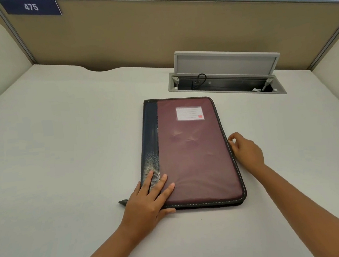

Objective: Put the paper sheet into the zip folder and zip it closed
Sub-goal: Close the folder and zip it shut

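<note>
The zip folder (pixel 193 151) lies flat and closed on the surface (pixel 63 137). The left hand (pixel 148 200) presses its near left corner, fingers spread flat. The right hand (pixel 246 152) touches the right edge, its fingers pinched narrow on something small, probably the zipper pull. Wide free surface lies left; the open cable box (pixel 225 78) stands beyond.

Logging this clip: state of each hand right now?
Left hand: open, flat on the folder.
Right hand: fingers pinched at the folder's right edge; what they hold cannot be told.
</note>
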`<action>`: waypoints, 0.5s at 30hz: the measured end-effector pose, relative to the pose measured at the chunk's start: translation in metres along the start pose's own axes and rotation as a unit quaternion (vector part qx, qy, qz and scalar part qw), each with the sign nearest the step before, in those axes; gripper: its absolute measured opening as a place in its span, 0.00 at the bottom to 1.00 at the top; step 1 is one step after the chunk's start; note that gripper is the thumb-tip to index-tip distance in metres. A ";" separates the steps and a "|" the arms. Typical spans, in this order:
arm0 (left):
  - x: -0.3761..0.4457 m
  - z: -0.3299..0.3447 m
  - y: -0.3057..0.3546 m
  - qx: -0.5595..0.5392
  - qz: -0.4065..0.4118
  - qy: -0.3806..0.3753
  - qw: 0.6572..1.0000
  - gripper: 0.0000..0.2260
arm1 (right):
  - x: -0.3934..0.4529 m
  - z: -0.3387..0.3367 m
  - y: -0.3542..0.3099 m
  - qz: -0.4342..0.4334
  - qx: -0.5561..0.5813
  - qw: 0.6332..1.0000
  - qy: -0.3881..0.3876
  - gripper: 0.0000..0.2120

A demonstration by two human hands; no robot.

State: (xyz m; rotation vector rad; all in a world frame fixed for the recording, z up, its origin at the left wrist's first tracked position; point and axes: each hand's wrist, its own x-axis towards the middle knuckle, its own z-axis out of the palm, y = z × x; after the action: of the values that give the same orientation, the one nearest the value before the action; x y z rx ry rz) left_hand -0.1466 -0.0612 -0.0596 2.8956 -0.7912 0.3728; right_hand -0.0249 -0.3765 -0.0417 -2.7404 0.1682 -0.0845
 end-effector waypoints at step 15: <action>-0.009 -0.003 0.001 0.022 0.001 0.099 0.995 0.24 | -0.085 -0.005 0.004 0.020 0.087 0.996 -0.017 0.05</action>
State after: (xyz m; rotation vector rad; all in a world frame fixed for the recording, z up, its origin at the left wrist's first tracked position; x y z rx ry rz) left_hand -0.1551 -0.0573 -0.0590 2.8393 -0.7620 0.6722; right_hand -0.1097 -0.3710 -0.0414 -2.5628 0.1953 -0.0386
